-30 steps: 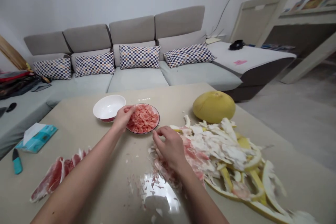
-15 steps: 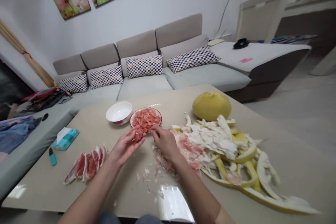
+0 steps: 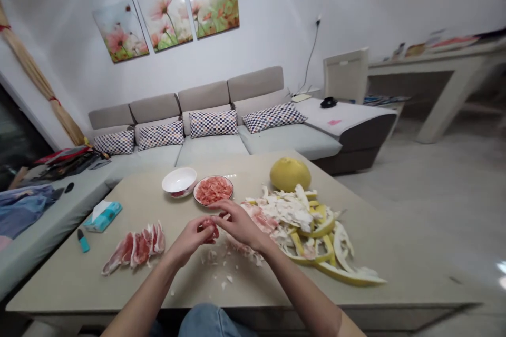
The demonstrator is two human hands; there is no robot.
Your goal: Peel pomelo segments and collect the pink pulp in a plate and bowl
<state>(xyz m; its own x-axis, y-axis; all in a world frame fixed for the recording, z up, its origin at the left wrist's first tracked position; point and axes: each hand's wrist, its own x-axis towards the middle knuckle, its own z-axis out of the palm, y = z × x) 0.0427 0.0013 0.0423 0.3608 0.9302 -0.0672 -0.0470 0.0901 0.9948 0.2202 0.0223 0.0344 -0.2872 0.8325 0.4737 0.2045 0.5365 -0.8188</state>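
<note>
My left hand (image 3: 192,241) is closed around a piece of red pomelo flesh (image 3: 211,230) above the table, in front of the plate. At the same piece, my right hand (image 3: 236,224) pinches with thumb and fingertips; its other fingers curl over and partly hide the contact. Just behind my hands, a dark-rimmed plate (image 3: 196,200) is heaped with loose red pomelo pulp (image 3: 213,189). Several pomelo segments (image 3: 138,248) in pale skin lie in a row to the left. Right of my hands spreads a pile of white pith and membrane (image 3: 290,210) with yellow peel strips (image 3: 348,275).
A white bowl (image 3: 179,183) stands left of the plate. Behind the peel pile sits a whole yellow pomelo (image 3: 290,174). A tissue pack (image 3: 103,217) and a teal-handled knife (image 3: 83,242) lie at the table's left. A grey sofa (image 3: 213,146) runs behind the table.
My hands have come together from beside the plate to nearer me, and my right hand now touches the pomelo piece in my left. The camera view has tilted upward.
</note>
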